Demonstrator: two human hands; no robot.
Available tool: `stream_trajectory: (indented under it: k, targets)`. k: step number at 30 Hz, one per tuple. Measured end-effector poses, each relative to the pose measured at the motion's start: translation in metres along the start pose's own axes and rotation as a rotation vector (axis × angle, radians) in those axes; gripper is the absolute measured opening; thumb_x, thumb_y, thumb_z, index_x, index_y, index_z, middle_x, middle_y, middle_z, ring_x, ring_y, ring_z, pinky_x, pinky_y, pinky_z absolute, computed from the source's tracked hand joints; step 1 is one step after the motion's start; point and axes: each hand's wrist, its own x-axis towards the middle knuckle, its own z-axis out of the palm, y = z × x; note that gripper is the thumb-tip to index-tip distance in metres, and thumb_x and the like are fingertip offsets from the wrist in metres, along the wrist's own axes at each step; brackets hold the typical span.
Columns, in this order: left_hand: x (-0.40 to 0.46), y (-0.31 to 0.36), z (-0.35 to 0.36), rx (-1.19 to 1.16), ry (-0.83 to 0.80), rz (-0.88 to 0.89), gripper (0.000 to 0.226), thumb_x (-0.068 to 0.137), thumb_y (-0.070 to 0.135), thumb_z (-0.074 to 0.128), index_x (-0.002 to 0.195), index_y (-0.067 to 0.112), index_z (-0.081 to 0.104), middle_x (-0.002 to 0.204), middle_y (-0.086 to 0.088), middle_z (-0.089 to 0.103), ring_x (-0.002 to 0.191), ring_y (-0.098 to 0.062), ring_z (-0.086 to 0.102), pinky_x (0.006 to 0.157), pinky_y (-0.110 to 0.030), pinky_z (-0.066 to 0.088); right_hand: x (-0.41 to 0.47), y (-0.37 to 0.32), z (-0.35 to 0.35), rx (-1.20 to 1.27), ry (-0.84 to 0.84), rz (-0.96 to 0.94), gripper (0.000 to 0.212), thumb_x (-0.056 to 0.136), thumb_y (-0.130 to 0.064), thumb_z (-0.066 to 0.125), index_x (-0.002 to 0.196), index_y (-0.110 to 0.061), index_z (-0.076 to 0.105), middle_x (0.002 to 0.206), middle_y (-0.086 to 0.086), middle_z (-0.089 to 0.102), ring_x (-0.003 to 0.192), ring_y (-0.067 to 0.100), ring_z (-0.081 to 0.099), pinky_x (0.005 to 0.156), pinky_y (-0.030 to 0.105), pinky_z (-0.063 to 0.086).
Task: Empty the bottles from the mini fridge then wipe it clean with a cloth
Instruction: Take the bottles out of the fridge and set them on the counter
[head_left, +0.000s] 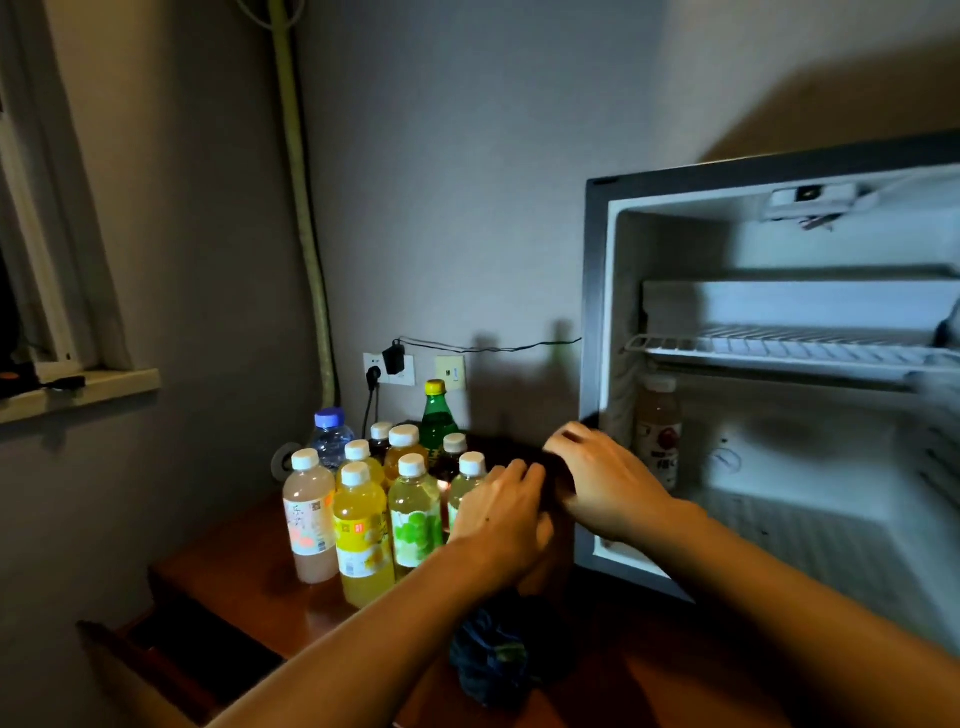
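Both hands meet over a dark bottle beside the bottle cluster (384, 499) on the table (228, 566); left hand (498, 519) curls around it, right hand (602, 478) lies flat-fingered on top. Set it upright without toppling neighbours, then fetch the pale bottle (658, 431) left inside the mini fridge (597, 312). The blue cloth (493, 654) waits nearby.

The table (228, 561) looks like wood with a glossy reddish finish. The bottles (363, 530) are clear, shiny plastic with printed labels; most have matt white caps. The fridge (597, 312) has a dark, smooth frame – metal or plastic, unclear – and a white, smooth plastic lining. Its shelf (779, 351) is white-coated wire. The cloth (493, 660) is dark blue, crumpled and matt. The wall (467, 156) is matt.
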Motion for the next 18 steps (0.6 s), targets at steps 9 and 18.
stream_trajectory:
  k: [9,18]
  targets:
    - [0.031,0.069,0.014,-0.129,0.091,0.163,0.044,0.089,0.032,0.053,0.129,0.017,0.043,0.127,-0.002,0.045,0.116,-0.023,0.047,0.087,-0.038,0.05,-0.04,0.06,-0.035,-0.038,-0.025,0.137,0.021,0.085,-0.029,0.054,0.104,-0.021,0.058,0.12,0.002,0.051,0.104,0.026,0.057,0.083,0.035,0.047]
    - [0.083,0.126,0.058,-0.245,-0.21,0.044,0.089,0.092,0.039,0.052,0.153,0.02,-0.011,0.16,-0.005,-0.013,0.146,-0.032,0.014,0.108,-0.043,0.037,-0.038,0.126,-0.04,-0.222,-0.175,0.331,0.074,0.092,-0.042,0.047,0.154,-0.036,0.007,0.162,-0.002,-0.014,0.149,0.027,-0.011,0.12,0.049,-0.003]
